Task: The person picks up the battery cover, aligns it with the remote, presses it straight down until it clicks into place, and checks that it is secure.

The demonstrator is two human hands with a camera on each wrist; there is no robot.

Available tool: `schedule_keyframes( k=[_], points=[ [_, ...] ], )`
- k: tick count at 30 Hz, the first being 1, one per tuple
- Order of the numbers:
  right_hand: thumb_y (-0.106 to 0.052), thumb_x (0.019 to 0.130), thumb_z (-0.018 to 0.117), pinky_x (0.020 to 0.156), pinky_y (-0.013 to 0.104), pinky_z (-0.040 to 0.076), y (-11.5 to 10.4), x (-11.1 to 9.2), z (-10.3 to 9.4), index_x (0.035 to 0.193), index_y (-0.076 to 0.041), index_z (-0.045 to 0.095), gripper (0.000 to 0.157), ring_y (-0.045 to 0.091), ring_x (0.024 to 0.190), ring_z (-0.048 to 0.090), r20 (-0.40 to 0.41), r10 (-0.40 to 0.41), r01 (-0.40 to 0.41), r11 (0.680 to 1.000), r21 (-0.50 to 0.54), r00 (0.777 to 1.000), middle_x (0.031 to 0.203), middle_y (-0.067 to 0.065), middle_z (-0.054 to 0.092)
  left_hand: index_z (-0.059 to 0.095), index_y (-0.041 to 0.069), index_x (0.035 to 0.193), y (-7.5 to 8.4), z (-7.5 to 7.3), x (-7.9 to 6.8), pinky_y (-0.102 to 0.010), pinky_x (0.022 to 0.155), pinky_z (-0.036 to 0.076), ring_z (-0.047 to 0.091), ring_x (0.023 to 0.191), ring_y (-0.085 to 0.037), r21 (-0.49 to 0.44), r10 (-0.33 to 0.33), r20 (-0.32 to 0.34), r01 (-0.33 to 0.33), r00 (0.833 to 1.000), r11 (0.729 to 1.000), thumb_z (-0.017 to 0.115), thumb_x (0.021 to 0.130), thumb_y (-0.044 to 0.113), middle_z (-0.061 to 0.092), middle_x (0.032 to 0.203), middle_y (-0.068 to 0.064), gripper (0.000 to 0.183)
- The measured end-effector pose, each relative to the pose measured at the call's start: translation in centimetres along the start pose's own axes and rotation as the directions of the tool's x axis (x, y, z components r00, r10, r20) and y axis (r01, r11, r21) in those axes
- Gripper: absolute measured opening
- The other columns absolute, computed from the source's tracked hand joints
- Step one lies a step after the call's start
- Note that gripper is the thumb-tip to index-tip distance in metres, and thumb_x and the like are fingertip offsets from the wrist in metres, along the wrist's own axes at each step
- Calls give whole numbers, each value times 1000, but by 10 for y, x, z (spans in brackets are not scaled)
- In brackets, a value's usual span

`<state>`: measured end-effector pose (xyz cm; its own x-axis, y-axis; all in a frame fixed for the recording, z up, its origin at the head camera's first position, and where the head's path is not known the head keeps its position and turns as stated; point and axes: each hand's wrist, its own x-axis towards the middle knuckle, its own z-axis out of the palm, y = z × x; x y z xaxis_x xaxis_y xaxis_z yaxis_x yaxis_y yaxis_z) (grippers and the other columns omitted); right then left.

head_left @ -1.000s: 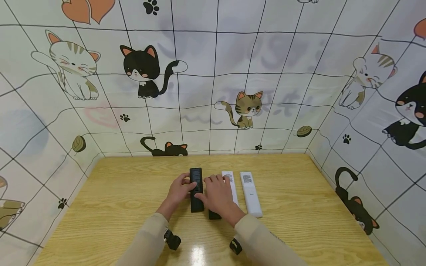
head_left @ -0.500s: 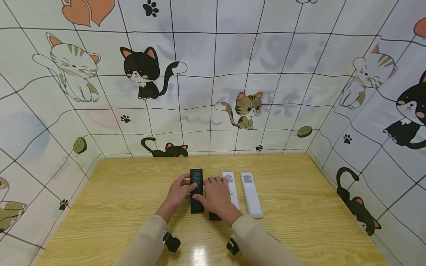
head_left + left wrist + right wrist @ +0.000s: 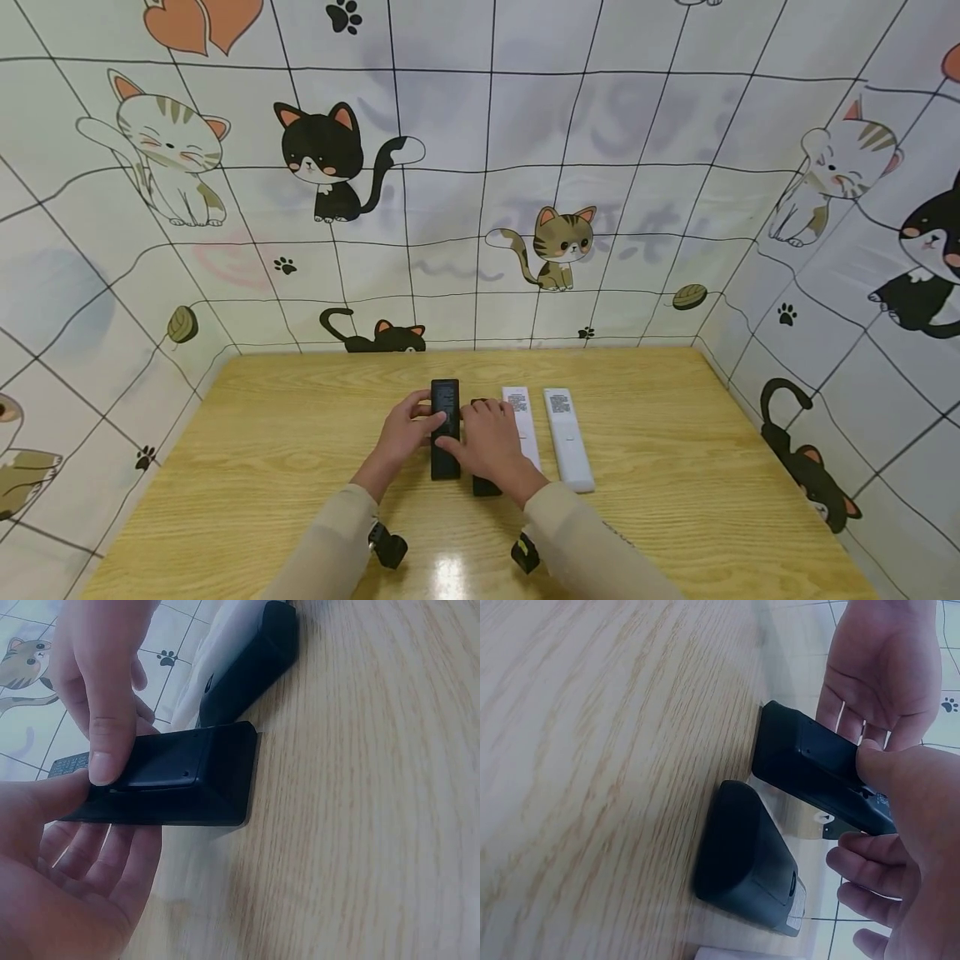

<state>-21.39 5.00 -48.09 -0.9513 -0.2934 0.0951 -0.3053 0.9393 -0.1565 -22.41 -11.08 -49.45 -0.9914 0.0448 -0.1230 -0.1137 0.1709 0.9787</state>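
Note:
In the head view my left hand (image 3: 403, 435) holds a black remote control (image 3: 445, 395) by its left side, back face up. Its fingers reach under the remote's long side and its thumb lies on top, as the left wrist view shows. My right hand (image 3: 491, 442) has its thumb on the battery cover (image 3: 832, 750), its other fingers loosely bent off to the side. Beneath that hand a second black remote (image 3: 742, 855) lies on the table, partly hidden. Right of it lies a white remote (image 3: 522, 408), partly covered by the right hand.
Another white remote (image 3: 568, 442) lies farthest right in the row, its label at the far end. All rest on a wooden table (image 3: 675, 467). A cloth with cat prints (image 3: 450, 208) stands behind and on both sides. Each sleeve cuff has a black wrist camera (image 3: 388, 546).
Both hands keep nearly the same place on the black remote. The right forearm has shifted very slightly left since a second ago.

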Motion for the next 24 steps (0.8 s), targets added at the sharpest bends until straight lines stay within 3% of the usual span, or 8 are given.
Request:
schedule_keyframes(
  k=[13, 18, 24],
  points=[
    [-65, 85, 59, 101, 50, 37, -2, 3, 1, 119, -12, 64, 64, 29, 120, 54, 20, 4, -5, 999, 51, 1000, 118, 8, 66, 46, 8, 143, 3, -1, -4, -42, 77, 59, 68, 96, -26, -17, -4, 6, 4, 1000, 1000, 65, 94, 14, 62, 123, -23, 53],
    [-63, 85, 62, 99, 47, 38, -2, 4, 2, 117, -11, 65, 61, 29, 115, 56, 13, -7, 6, 998, 68, 1000, 110, 6, 68, 45, 3, 143, 18, -3, -14, -44, 78, 59, 69, 92, -29, -11, 1, 17, 0, 1000, 1000, 63, 94, 10, 61, 120, -26, 53],
    [-64, 85, 61, 101, 47, 38, -3, 6, 0, 118, -10, 65, 63, 28, 117, 56, 27, -6, 4, 999, 48, 1000, 113, 7, 68, 45, 2, 143, 35, -5, -25, -44, 81, 58, 68, 95, -29, -5, -3, 23, 3, 1000, 1000, 63, 94, 9, 61, 120, -27, 52]
  ],
)
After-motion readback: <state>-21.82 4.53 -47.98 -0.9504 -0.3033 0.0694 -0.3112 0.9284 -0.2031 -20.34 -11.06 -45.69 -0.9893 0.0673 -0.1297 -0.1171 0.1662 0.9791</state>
